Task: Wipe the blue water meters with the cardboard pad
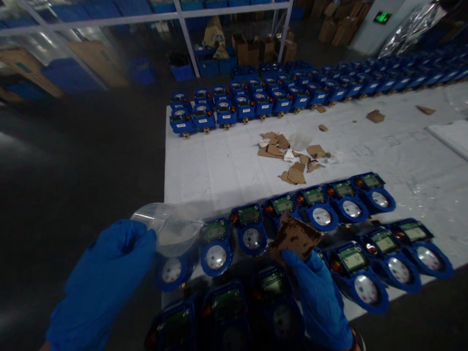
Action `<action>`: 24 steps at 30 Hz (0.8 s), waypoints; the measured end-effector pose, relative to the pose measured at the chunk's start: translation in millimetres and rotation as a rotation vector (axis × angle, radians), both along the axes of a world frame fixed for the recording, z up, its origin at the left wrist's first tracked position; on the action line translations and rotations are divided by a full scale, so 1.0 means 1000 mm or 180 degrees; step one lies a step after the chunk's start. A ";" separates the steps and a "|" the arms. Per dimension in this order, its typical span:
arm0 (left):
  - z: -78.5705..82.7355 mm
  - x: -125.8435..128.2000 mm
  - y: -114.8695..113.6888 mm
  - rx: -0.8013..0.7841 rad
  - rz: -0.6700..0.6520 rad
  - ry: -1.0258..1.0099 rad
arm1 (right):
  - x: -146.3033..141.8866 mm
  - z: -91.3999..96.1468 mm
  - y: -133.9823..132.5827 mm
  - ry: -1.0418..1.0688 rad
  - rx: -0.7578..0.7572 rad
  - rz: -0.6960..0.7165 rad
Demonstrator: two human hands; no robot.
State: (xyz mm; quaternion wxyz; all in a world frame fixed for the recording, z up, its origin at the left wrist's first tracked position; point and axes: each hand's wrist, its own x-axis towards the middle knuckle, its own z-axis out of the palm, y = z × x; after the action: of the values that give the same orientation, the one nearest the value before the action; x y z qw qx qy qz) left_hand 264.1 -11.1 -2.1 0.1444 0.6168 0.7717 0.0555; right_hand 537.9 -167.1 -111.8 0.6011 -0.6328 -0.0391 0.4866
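Both hands wear blue gloves. My left hand [109, 273] is closed on the rim of a clear plastic cup [177, 229], which is tilted over the left end of the near rows. Between the thumb and fingers of my right hand [318, 297] is a torn piece of cardboard [294, 239] with dark brown smears. Beneath and around the hands stand blue water meters with round dials and small green circuit boards, such as this water meter [215, 248] and another water meter [358, 278]. The cardboard partly hides some of them.
A white table [204, 170] carries torn cardboard scraps [294, 173] in its middle. Long rows of more blue meters [263, 105] line its far edge. Behind stand a metal shelf rack [186, 39], blue bins [181, 72] and cardboard boxes [240, 48].
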 end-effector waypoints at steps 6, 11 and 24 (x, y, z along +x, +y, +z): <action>-0.004 -0.006 -0.002 0.0046 0.0049 -0.0140 | -0.001 0.001 -0.001 0.0056 0.0027 -0.0089; -0.006 -0.006 -0.004 0.0046 0.0333 -0.0487 | 0.000 0.000 -0.002 0.0150 0.0121 -0.0081; -0.004 -0.004 -0.003 0.0044 0.0922 -0.1420 | -0.004 0.003 -0.002 0.0054 -0.0022 -0.0114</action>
State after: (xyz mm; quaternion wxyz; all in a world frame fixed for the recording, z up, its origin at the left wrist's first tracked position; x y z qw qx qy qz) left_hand 260.1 -14.0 -5.8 0.2974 0.4734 0.8006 0.2155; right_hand 533.9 -168.7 -108.4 0.6078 -0.6312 -0.0210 0.4813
